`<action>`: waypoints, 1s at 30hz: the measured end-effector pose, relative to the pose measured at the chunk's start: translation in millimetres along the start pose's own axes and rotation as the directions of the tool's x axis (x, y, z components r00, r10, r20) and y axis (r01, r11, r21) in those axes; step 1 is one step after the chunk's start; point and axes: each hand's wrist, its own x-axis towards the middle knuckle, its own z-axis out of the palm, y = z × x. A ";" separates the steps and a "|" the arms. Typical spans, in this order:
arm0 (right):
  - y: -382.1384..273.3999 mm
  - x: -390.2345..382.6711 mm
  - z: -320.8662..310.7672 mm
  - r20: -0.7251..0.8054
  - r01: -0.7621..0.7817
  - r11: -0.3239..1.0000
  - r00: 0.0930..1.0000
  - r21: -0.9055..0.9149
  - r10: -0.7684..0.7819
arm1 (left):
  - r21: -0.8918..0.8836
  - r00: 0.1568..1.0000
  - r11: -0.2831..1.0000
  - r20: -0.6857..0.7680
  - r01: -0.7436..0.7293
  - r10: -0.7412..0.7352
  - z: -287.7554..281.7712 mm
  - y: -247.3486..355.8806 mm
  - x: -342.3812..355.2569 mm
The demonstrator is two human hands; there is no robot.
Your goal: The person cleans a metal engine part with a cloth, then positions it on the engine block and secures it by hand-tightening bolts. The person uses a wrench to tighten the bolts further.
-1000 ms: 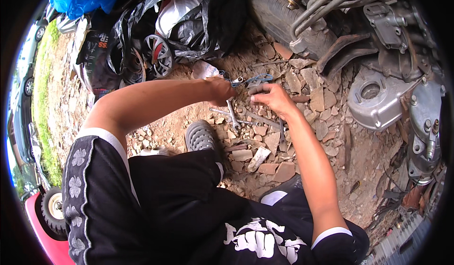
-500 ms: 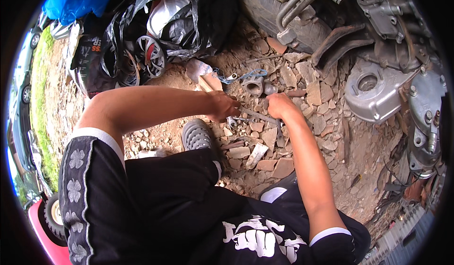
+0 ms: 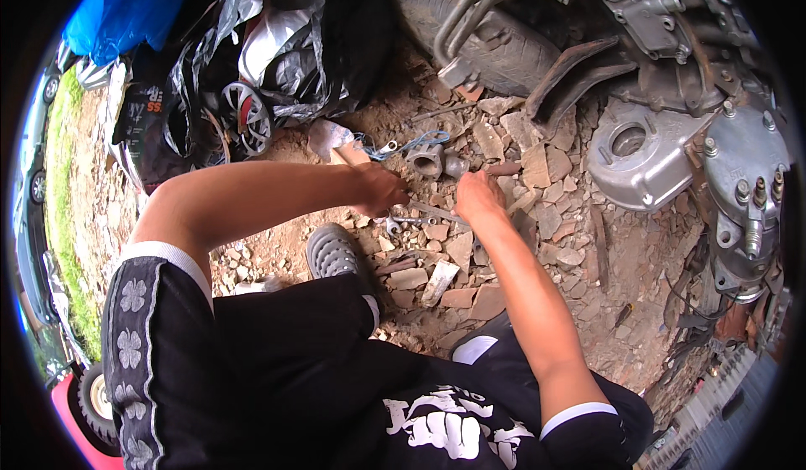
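Observation:
A thin grey metal bar [image 3: 437, 212] spans the gap between my two hands, low over the rubble. My left hand [image 3: 382, 190] is closed around its left end. At the other end, my right hand [image 3: 480, 196] is closed, with its fingers mostly hidden by the back of the hand. Just beyond them lies a grey metal pipe-like casting [image 3: 426, 160] with a round opening. A spanner [image 3: 394, 224] rests on the ground below the bar. A pale flat piece [image 3: 348, 153] shows beyond my left wrist.
Broken tile pieces [image 3: 440, 282] cover the dirt around my grey shoe [image 3: 333, 253]. To the right sit a bell-shaped metal housing [image 3: 645, 155] and a larger metal assembly [image 3: 747, 155]. A tyre [image 3: 504, 54] lies at the back, left of it black plastic bags [image 3: 336, 59].
The whole view has shifted, so most things sit slightly further left. My right hand now covers the bar's right end and the dark piece that hung below it. Both hands remain closed.

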 end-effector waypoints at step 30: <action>53.5 -6.3 -101.0 -0.431 0.334 -0.517 0.899 0.788 -0.075 | -0.840 0.604 0.127 -0.475 -0.527 -0.640 -190.4 22.5 11.4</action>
